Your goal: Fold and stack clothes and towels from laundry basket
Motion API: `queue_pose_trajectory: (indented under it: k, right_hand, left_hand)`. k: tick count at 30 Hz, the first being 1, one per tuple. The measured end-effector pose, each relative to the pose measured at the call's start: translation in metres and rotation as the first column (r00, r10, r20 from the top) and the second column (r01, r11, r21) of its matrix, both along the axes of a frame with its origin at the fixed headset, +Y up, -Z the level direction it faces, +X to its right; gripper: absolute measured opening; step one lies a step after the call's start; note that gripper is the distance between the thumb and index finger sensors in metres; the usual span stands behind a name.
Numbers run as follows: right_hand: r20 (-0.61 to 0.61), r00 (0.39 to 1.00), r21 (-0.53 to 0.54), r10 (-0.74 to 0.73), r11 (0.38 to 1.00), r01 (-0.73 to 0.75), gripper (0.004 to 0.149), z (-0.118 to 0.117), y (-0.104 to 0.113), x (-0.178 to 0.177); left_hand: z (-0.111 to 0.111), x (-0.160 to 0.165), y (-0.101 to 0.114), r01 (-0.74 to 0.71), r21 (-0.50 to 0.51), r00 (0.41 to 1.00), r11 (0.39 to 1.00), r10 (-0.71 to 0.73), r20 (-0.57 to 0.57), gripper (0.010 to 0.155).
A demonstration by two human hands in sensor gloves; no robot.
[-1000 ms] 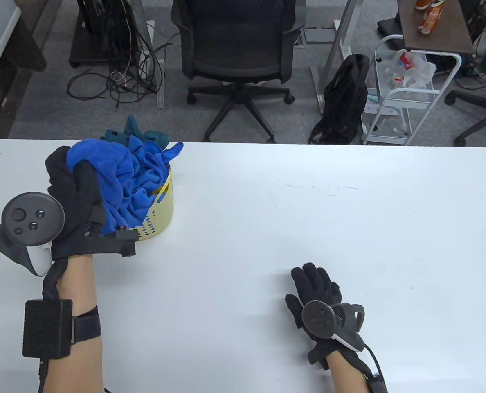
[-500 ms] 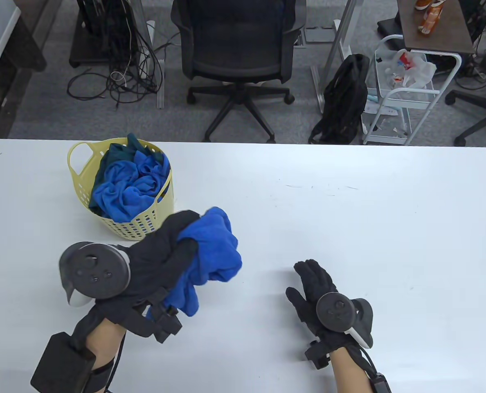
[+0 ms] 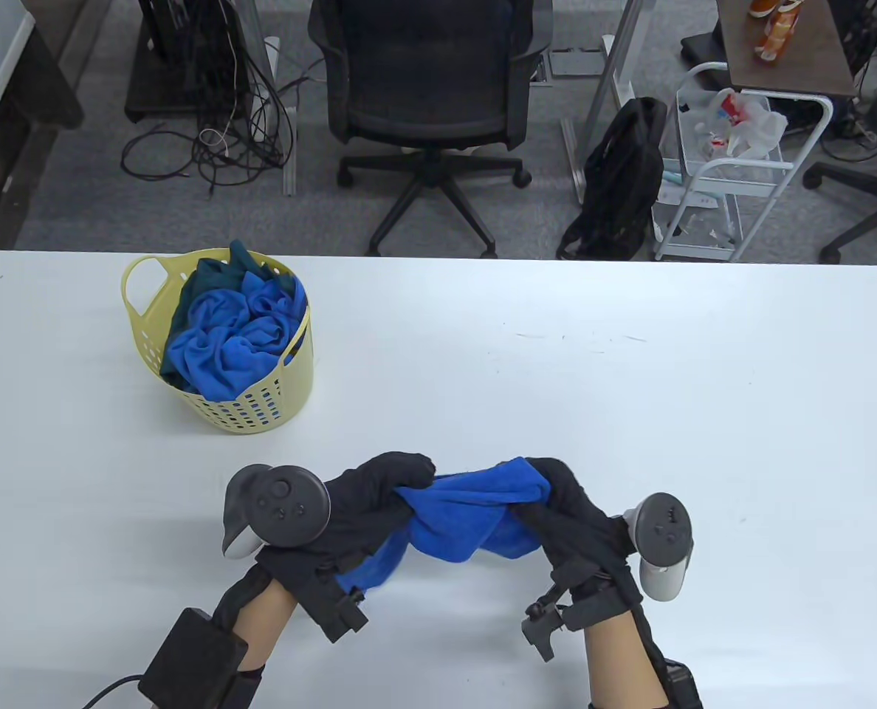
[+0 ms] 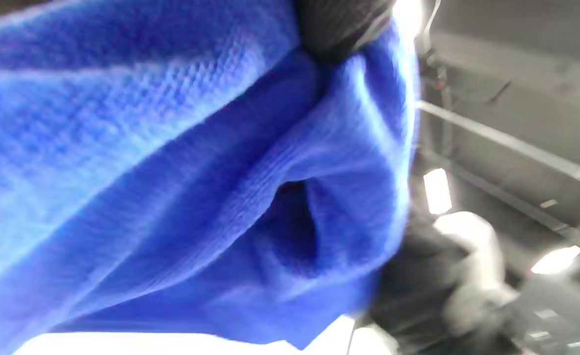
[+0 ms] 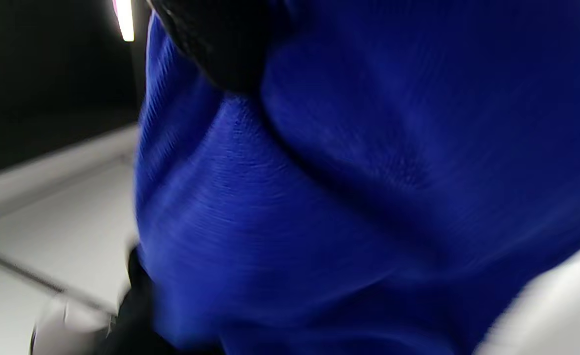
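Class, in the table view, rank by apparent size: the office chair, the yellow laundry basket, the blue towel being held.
1. office chair
2. yellow laundry basket
3. blue towel, though bunched and partly hidden by the hands

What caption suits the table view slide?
Both hands, left hand and right hand, hold a blue towel near a yellow basket.

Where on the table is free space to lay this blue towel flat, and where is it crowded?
Free: the wide bare table right of the basket and beyond both hands. Bare too: the strip left of the left hand. Crowded: the far left, where the basket stands, and the near middle, where both hands, the right hand included, hold the towel.
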State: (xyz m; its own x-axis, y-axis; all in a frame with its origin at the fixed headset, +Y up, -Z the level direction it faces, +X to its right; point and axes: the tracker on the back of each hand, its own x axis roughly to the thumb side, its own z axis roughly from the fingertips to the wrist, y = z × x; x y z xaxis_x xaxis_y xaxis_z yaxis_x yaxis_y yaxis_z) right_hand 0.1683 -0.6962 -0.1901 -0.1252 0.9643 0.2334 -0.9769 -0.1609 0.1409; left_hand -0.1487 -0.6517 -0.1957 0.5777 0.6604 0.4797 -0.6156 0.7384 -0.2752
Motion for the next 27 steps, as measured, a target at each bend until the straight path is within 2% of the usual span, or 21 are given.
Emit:
queue_pose_trajectory:
  k: [1,3,4,5,6,7,10,12,15,18,19,21,24,25,27]
  right_hand:
    - [0.060,0.996,0.035,0.061,0.997,-0.063,0.042,0.002,0.004,0.003]
    - [0.214,0.947,0.098,0.241,0.959,-0.266,0.041,0.006,0.011,0.010]
    - [0.279,0.907,0.118,0.316,0.926,-0.359,0.040,0.008,0.014,0.015]
    - [0.283,0.896,0.131,0.343,0.911,-0.391,0.037,0.009,0.016,0.018]
    - [0.253,0.910,0.138,0.327,0.919,-0.369,0.034,0.009,0.016,0.020]
    - [0.167,0.948,0.145,0.270,0.945,-0.295,0.032,0.006,0.015,0.019]
    - [-0.055,0.987,0.143,0.148,0.980,-0.139,0.032,0.000,0.010,0.010]
    - [-0.178,0.984,0.111,0.025,0.994,-0.005,0.031,0.000,0.008,0.000]
    - [-0.281,0.954,0.069,-0.102,0.990,0.126,0.031,0.001,0.008,-0.014]
    - [-0.349,0.926,0.047,-0.142,0.985,0.168,0.031,0.005,0.010,-0.029]
    - [-0.373,0.921,0.052,-0.114,0.988,0.143,0.031,0.007,0.012,-0.034]
    - [-0.365,0.931,0.088,-0.021,0.994,0.057,0.031,0.011,0.015,-0.039]
    - [-0.192,0.978,0.158,0.086,0.986,-0.056,0.030,0.013,0.024,-0.023]
    - [-0.127,0.986,0.171,0.106,0.982,-0.083,0.030,0.012,0.025,-0.014]
    - [-0.008,0.989,0.168,0.148,0.975,-0.145,0.030,0.010,0.025,0.004]
  left_hand:
    - [0.000,-0.002,-0.007,0.052,-0.016,0.999,0.999,-0.052,-0.009,0.052]
    - [0.000,-0.005,-0.016,0.107,-0.046,0.994,0.993,-0.108,-0.025,0.051]
    - [-0.001,-0.007,-0.020,0.140,-0.073,0.990,0.987,-0.140,0.005,0.051]
    - [-0.001,-0.007,-0.023,0.164,-0.118,0.986,0.979,-0.159,0.052,0.051]
    - [0.000,-0.007,-0.024,0.164,-0.151,0.985,0.975,-0.153,0.082,0.052]
    - [0.002,-0.005,-0.026,0.108,-0.165,0.992,0.980,-0.096,0.076,0.053]
    - [0.008,0.005,-0.030,-0.036,-0.135,0.999,0.990,0.035,-0.010,0.059]
    - [0.015,0.020,-0.037,-0.034,-0.123,0.999,0.992,0.034,0.002,0.075]
    - [0.026,0.037,-0.049,0.039,-0.107,0.998,0.994,-0.033,0.058,0.097]
    - [0.029,0.046,-0.055,0.044,-0.097,0.997,0.994,-0.038,0.065,0.107]
    - [0.030,0.048,-0.057,-0.007,-0.103,0.996,0.995,0.016,0.082,0.109]
    - [0.029,0.050,-0.061,-0.078,-0.133,0.993,0.988,0.088,0.072,0.103]
    - [0.026,0.037,-0.060,-0.126,-0.092,0.990,0.988,0.119,-0.075,0.072]
    - [0.023,0.029,-0.057,-0.127,-0.076,0.989,0.989,0.120,-0.091,0.059]
    - [0.019,0.014,-0.052,-0.155,-0.059,0.977,0.986,0.144,-0.156,0.051]
